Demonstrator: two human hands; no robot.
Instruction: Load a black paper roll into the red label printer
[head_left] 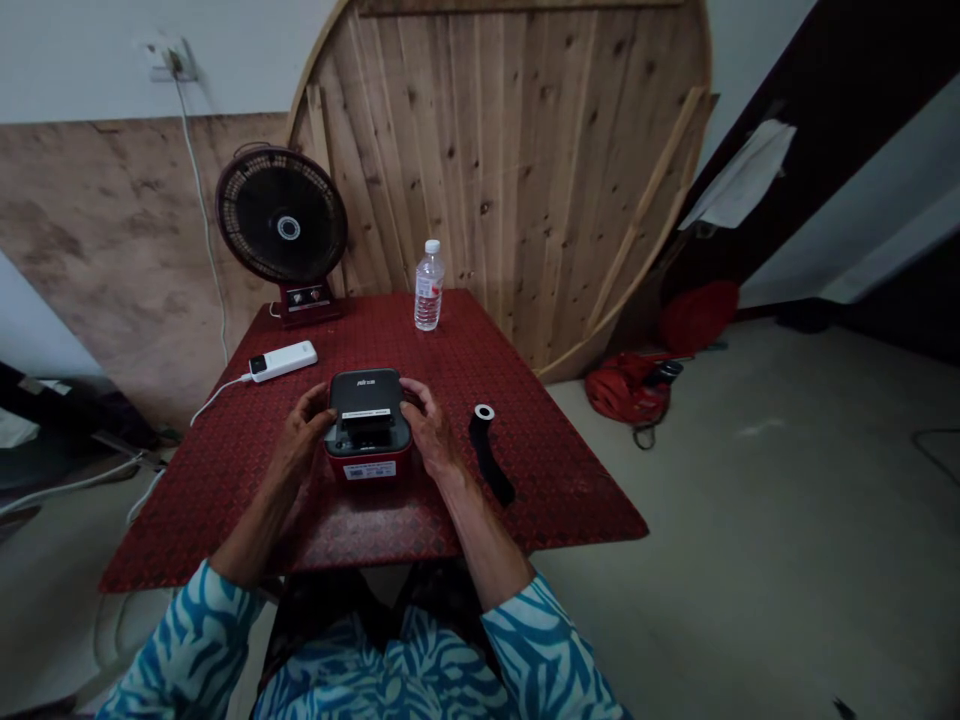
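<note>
Two outstretched forearms [484, 535]; left hand [306, 425], right hand [429, 425] clasp red-black device [367, 425] from opposite sides.

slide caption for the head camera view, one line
Left hand and right hand hold a boxy black-topped device on a red table, beside a roll trailing a black strip.

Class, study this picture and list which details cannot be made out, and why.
All in the head view:
- Black-and-red device: underside and far side, hidden by its own body.
- Front sticker: fine print too small.
- Bottle label: wording too small and blurred.
- Round wooden panel: top cut off by the picture's upper edge; part of its bottom hidden behind the table.
</note>
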